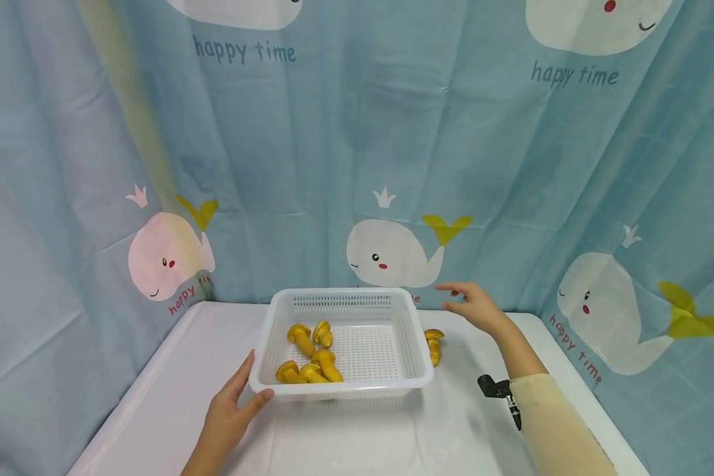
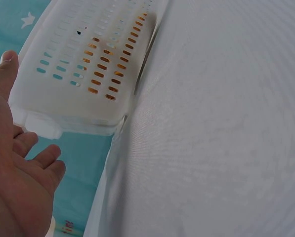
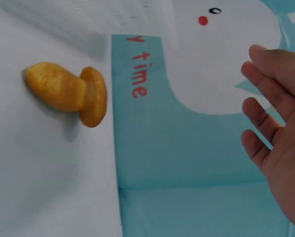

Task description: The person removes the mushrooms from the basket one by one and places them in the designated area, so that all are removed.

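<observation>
A white perforated plastic basket point(image 1: 375, 386) stands on the table, holding several yellow mushrooms point(image 1: 301, 339) in its left part. My left hand point(image 1: 229, 413) is at the basket's front left corner, thumb by the front rim and straight fingers along the left side. In the left wrist view, that hand point(image 2: 19, 168) has relaxed fingers beside the basket wall point(image 2: 88, 106). One more yellow mushroom point(image 1: 434, 348) lies on the table just right of the basket. My right hand point(image 1: 478, 307) hovers beyond that mushroom, fingers loosely extended and holding nothing; the right wrist view shows it apart from the mushroom point(image 3: 58, 89).
The table point(image 1: 345, 436) has a white cover. Behind it and at both sides hangs a blue curtain point(image 1: 309, 251) printed with whales. A small black device point(image 1: 494, 387) is strapped at my right sleeve point(image 1: 553, 423).
</observation>
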Motion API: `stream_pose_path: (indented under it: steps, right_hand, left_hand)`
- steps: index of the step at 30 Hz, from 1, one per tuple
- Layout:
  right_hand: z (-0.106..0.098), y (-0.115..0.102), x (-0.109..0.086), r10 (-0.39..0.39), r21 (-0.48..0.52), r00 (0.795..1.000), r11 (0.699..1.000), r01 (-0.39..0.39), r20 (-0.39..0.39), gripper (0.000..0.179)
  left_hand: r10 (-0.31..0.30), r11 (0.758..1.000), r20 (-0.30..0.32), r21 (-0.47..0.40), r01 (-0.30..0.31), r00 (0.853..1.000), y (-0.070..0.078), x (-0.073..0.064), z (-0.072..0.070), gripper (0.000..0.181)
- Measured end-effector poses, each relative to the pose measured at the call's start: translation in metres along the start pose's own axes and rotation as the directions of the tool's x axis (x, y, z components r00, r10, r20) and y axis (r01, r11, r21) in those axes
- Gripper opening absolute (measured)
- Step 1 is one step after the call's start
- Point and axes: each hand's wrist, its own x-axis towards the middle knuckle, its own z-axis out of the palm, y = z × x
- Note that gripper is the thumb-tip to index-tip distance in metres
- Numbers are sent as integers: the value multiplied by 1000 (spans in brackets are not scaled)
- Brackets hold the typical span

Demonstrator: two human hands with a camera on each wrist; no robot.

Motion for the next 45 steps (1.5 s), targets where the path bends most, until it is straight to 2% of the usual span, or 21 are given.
stream_pose_path:
  steps: [11, 21, 26, 32, 38, 45]
  right_hand:
    - [-12, -37, 18, -47, 6, 999, 999, 47, 1, 41]
    - [-10, -69, 37, -71, -7, 997, 997, 71, 23, 39]
    - [-3, -84, 49, -110, 25, 993, 994, 109, 39, 40]
    - [8, -101, 65, -124, 18, 990, 992, 123, 74, 42]
    - [22, -117, 81, -182, 59, 977, 983, 176, 110, 40]
    - [43, -131, 93, -176, 83, 974, 983, 166, 139, 41]
  left_hand:
    - [13, 1000, -10, 5, -13, 1000, -1, 2, 1, 91]
    - [-1, 1000, 0, 12, 1, 1000, -1, 1, 0, 92]
    - [-19, 1000, 4, 24, 18, 1000, -1, 0, 0, 93]
    - [-28, 999, 8, 18, 27, 1000, -2, 2, 1, 94]
    - [-46, 999, 16, 25, 45, 999, -1, 1, 1, 95]
    - [-33, 999, 16, 16, 33, 999, -2, 1, 0, 93]
